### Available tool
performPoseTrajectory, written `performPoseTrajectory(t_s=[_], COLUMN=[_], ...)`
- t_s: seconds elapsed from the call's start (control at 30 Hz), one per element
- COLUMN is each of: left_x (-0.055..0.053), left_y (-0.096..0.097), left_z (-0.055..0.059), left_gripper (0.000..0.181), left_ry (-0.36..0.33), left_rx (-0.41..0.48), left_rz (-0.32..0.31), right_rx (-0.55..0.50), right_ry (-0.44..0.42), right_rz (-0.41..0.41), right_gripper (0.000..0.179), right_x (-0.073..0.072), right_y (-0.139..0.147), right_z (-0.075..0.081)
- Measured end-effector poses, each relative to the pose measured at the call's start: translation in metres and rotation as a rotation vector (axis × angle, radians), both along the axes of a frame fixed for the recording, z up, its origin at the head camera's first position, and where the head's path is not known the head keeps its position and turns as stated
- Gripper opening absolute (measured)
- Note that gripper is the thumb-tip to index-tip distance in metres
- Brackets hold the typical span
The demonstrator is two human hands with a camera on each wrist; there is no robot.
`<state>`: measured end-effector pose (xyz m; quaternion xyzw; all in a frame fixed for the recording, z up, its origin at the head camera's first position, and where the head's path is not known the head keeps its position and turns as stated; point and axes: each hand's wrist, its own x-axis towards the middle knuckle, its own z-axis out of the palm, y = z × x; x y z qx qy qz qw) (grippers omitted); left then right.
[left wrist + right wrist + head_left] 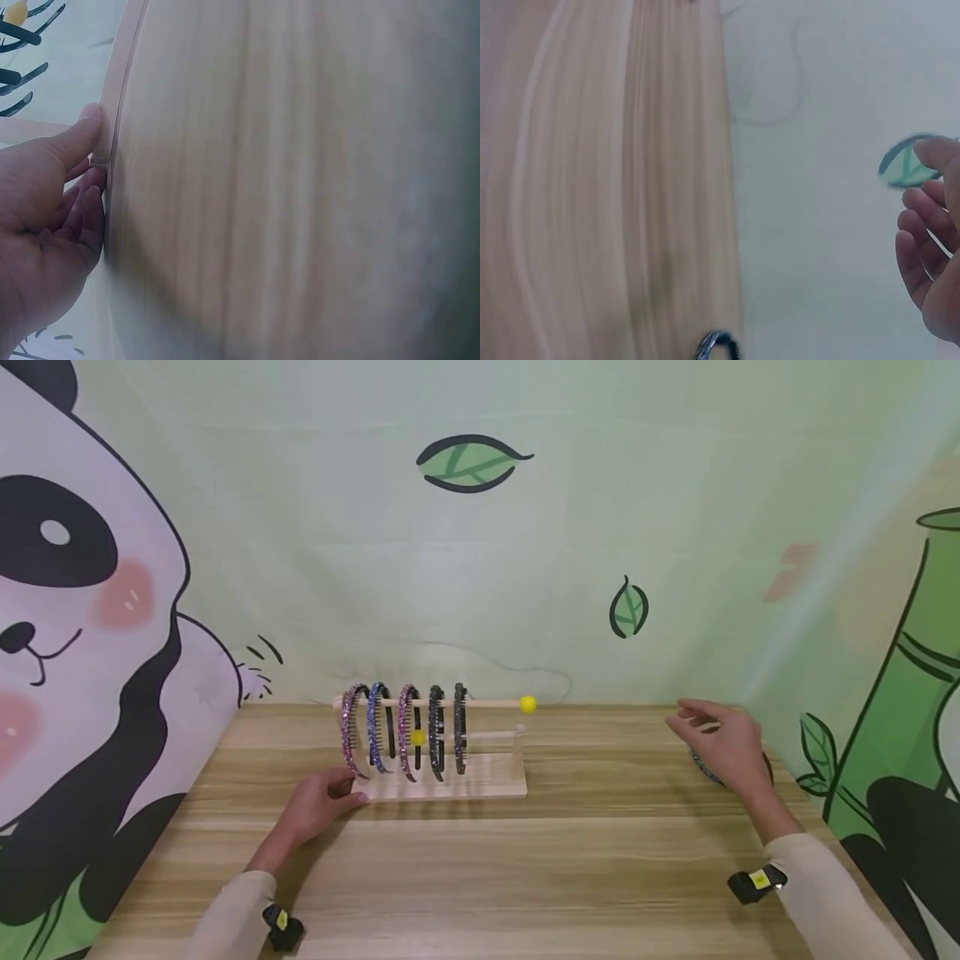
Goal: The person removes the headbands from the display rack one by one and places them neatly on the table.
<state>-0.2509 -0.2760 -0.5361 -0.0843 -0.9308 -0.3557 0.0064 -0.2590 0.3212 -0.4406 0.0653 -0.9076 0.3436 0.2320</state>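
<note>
A wooden headband stand [495, 777] with two horizontal rods stands on the table left of centre. Several toothed headbands hang on it: a pink one [347, 731], a blue one [372, 735], a purple one [405, 735] and black ones [435, 735] to their right. My left hand [318, 806] holds the left end of the stand's base, thumb on top and fingers at its end. At the far right, my right hand [727, 747] is held above a sparkly blue headband [705, 767], partly hidden behind it. Its fingers are loosely bent with nothing between them.
Yellow balls cap the rod ends, one at the upper rod's right end [528, 704]. Behind the table [570, 877] hangs a printed cloth backdrop [525, 568] with a panda and leaves. A thin cord [517, 670] shows against it.
</note>
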Motion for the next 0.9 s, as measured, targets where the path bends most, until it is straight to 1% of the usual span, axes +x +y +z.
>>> performPoseTrajectory(t_s=[0.13,0.23,0.4,0.6,0.8,0.9], left_x=[0.000,0.000,0.001,0.001,0.000,0.000], left_y=[0.000,0.000,0.000,-0.001,-0.001,-0.001], left_z=[0.000,0.000,0.000,-0.001,-0.003,-0.003], left_gripper=[0.037,0.039,0.041,0.040,0.041,0.042], left_ry=[0.003,0.004,0.003,0.009,0.014,0.008], left_rx=[0.005,0.004,0.005,0.012,0.018,0.015], left_rz=[-0.005,-0.003,0.003,-0.002,0.004,0.007], right_rx=[-0.025,-0.031,-0.071,-0.104,-0.182,-0.196], right_ry=[0.046,0.090,0.131,0.153,0.150,0.151], right_rz=[0.026,0.031,0.059,0.119,0.177,0.202], right_gripper=[0.041,0.038,0.034,0.034,0.033,0.031], right_x=[0.005,0.008,0.015,0.022,0.030,0.032], right_y=[-0.014,-0.026,-0.050,-0.079,-0.108,-0.121], right_z=[0.008,0.012,0.014,0.013,0.016,0.017])
